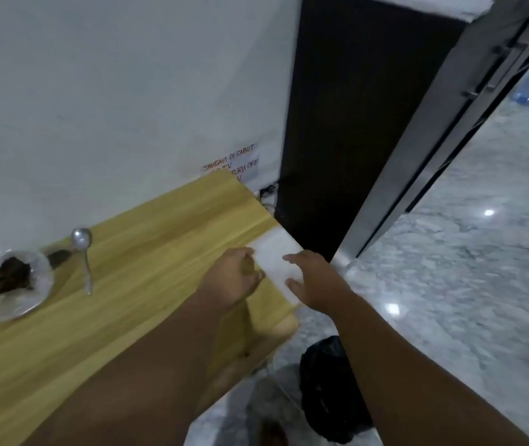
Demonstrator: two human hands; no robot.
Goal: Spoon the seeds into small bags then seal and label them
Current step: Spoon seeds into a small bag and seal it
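Note:
A stack of small clear bags [276,262] lies flat at the right end of the wooden table [134,284]. My left hand [235,278] rests curled at the stack's left edge, touching it. My right hand [313,281] reaches over the stack's right edge with fingers spread. Far to the left, an open plastic bag of dark seeds [12,283] sits on the table. A metal spoon [83,255] lies beside it, bowl toward the wall. A small dark clump [59,257] lies between spoon and seed bag.
A white wall with a taped paper note [235,162] runs behind the table. A dark panel and metal door frame [417,149] stand to the right. A black bag [330,387] sits on the marble floor below the table's end.

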